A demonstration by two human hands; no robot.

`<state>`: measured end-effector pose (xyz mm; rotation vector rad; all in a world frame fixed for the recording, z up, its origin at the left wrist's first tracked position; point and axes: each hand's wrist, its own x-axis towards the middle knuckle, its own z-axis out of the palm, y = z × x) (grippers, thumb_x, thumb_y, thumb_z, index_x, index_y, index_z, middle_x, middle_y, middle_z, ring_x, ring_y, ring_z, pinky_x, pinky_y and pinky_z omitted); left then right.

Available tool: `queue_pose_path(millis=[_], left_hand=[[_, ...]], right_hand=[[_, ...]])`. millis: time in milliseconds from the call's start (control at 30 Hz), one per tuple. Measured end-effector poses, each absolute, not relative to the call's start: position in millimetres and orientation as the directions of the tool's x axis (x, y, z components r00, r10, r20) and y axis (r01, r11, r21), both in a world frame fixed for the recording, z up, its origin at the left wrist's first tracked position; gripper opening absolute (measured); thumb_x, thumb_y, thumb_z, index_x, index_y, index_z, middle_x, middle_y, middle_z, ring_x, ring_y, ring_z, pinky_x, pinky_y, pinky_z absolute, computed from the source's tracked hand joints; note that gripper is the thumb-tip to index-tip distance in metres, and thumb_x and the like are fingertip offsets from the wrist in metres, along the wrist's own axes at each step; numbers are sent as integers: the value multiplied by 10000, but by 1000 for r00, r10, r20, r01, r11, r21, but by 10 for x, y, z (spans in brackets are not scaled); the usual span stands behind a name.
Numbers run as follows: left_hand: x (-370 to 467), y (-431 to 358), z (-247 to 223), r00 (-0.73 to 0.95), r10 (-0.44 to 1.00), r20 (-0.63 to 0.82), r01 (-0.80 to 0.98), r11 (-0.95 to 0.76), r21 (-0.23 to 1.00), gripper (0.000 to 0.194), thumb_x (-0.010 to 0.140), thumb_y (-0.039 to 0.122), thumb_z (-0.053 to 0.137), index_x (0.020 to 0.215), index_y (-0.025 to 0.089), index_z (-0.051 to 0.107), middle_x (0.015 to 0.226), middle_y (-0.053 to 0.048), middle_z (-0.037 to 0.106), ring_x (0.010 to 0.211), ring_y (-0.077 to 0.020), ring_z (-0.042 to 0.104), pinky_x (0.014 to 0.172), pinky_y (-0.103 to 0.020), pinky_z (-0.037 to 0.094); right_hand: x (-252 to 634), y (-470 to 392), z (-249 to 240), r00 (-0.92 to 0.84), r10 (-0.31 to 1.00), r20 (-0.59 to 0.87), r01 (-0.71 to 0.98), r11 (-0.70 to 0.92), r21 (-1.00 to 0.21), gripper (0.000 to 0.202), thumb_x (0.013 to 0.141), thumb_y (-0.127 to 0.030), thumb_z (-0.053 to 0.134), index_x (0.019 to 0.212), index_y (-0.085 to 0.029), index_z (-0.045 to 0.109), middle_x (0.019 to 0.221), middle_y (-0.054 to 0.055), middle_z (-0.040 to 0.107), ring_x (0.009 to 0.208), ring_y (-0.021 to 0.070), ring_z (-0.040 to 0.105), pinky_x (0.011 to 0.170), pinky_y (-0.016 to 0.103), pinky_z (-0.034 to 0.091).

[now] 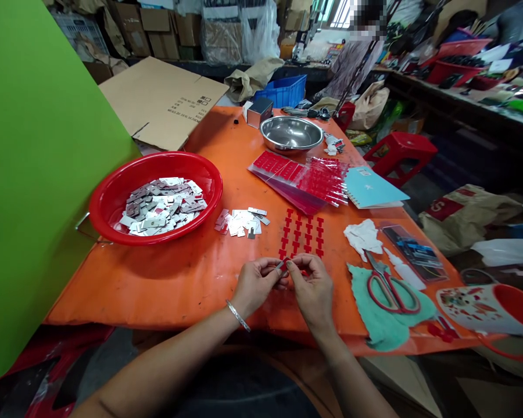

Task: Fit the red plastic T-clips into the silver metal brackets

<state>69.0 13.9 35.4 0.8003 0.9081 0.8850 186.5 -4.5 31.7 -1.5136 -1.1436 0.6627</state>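
Well to the left of your fingers is a round red plastic basin (107, 203) of flat silvery metal plates (157, 212); nearer, a loose pile of similar plates (243, 223). Your left hand (253, 284) has its fingertips clamped on a small grey-and-red piece (283, 265); an uneven pinch could let it slip or twist. Just beyond the fingertips, flat red T-shaped pieces (308, 232) lie in rows, which low knuckles might disturb. Your right hand (316, 291) pinches the same piece. Farther right, red-handled metal scissors (392, 292) could catch a wide-swinging forearm.
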Motion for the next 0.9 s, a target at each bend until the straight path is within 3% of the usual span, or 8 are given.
queue_pose_path(millis=[167,267,367,433,533,667,767,900], left_hand=[[684,118,365,325,901,-286,-258,376,890,269,749,276,625,941,94,669,717,-54,677,602,-113,626,634,-233,529],[655,81,379,289,917,-274,-231,344,910,269,757,276,605,941,93,678,728,-57,670,614,-113,610,632,-233,519],[600,16,389,308,922,-235,-205,305,930,266,780,274,565,933,95,687,741,-63,670,616,-109,593,621,-224,500],[538,-22,391,334,918,-214,-181,285,941,268,789,276,545,925,99,692,753,-67,671,619,-111,588,613,-221,490],[354,-8,425,334,917,-220,-115,271,956,265,787,277,539,910,100,692,762,-73,672,621,-124,594,610,-231,488],[-137,234,627,50,996,-73,23,72,997,282,815,265,503,996,115,659,851,-86,686,691,-145,625,666,-249,502],[-606,488,867,-188,972,139,237,-92,967,322,832,256,482,1099,142,619,954,-96,688,809,-178,647,790,-304,506],[-1064,568,1055,-173,911,375,619,-196,760,361,820,217,487,1164,167,588,1234,-102,574,1192,-231,487,1037,-405,353]], right_hand=[[1872,-16,314,429,899,92,225,-7,-974,206,730,-342,658,792,-186,539,796,6,536,650,120,547,564,232,470],[1908,-2,305,474,880,-42,51,-75,-996,457,586,-332,780,924,-205,500,825,-12,550,552,95,533,480,214,446],[1923,-17,294,241,937,-252,-143,-223,-964,422,588,-388,780,880,-170,567,712,-2,575,516,103,518,396,186,374],[1900,-31,290,77,945,-319,-222,-296,-929,321,619,-393,763,751,-138,621,627,11,573,528,99,507,419,177,381],[1811,-36,283,-15,922,-386,-284,-374,-883,303,596,-391,782,708,-136,664,627,30,597,550,108,517,448,186,414],[1649,-41,236,-10,932,-363,-287,-350,-891,413,603,-465,757,904,-191,688,833,66,663,608,150,569,456,230,465],[1541,-86,190,-1,951,-309,-186,-304,-934,429,602,-502,737,888,-186,692,805,76,674,595,168,580,445,242,477],[1444,-180,151,21,977,-214,-4,-214,-977,394,615,-529,706,776,-170,696,695,64,663,578,173,586,477,241,499]])
